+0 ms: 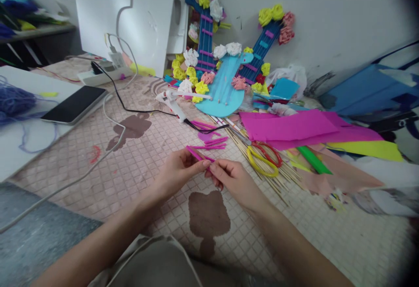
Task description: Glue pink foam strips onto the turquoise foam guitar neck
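Note:
Between my two hands is a narrow magenta paper strip [194, 152], pinched by the fingers of both. My left hand [179, 168] grips it from the left, thumb on top. My right hand [229, 173] is closed on its right end, fingertips close to the left thumb. Whether the strip is folded or rolled is hard to make out. Just beyond the hands lie several thin magenta paper pieces [216, 142]. To their right, scissors with yellow and red handles [263, 165] rest on a spread of thin wooden sticks [278, 191]. A white glue gun [175, 106] stands behind the pieces.
Paper guitars with crumpled paper flowers [225, 86] lean at the wall. Magenta paper sheets [294, 128] and a green strip [314, 160] lie right. At left are a phone [75, 104], purple yarn [15, 99], a power strip [104, 73] and a white cable [81, 175] crossing the table.

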Tool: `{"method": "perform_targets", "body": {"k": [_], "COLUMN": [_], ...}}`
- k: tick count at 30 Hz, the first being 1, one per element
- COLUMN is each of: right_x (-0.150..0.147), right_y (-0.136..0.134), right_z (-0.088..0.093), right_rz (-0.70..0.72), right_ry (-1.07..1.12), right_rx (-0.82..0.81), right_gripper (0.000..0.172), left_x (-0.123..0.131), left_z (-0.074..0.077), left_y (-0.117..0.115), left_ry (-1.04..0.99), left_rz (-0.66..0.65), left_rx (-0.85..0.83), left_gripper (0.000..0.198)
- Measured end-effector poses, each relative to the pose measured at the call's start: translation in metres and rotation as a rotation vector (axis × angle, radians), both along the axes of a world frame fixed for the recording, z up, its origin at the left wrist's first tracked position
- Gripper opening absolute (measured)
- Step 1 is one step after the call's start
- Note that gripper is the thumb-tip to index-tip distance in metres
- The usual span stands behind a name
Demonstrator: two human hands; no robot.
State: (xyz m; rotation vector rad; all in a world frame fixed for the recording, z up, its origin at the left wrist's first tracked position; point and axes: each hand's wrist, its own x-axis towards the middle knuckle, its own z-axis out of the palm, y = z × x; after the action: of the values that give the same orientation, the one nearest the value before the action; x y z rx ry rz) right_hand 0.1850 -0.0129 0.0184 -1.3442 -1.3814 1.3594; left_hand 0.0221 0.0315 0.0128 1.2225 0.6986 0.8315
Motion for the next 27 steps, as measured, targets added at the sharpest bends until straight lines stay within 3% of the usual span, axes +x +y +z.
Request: {"method": "perform_targets", "body": {"k": [7,15,21,25,27], "right_x": [0.0013,0.0000,-0.0002,-0.0022,-0.0037], "right_y": [0.0015,0.0015,0.0008,0.0004,0.0009], "right_z": [-0.0060,-0.0042,-0.0041,-0.0020,-0.0016], "right_rz": [-0.038,-0.055,-0.052,-0.052,-0.048], "right_ry": [0.027,0.139,0.192,0.257,0.270], "right_rx": [-0.006,-0.081,-0.127,-0.186,-0.210], "right_gripper": [0.030,0.031,0.035,0.049,0.047], "left_x": [-0.0014,-0.0017,-0.0035,-0.0034,-0.0029], "left_z": [-0.0008,-0.0075,-0.0074,-0.0042,-0.0023], "left_y": [-0.0001,0.0012,0.0044,0.0039,0.0028], "left_ry": [0.026,-0.014,-0.012,-0.013,0.003], "left_rz": [0.072,0.082,0.229,0.170,0.125], "left_rx": [-0.012,-0.030,-0.029,-0.025,-0.021], "left_gripper": [0.020,0.045,0.021,0.021,0.021]}}
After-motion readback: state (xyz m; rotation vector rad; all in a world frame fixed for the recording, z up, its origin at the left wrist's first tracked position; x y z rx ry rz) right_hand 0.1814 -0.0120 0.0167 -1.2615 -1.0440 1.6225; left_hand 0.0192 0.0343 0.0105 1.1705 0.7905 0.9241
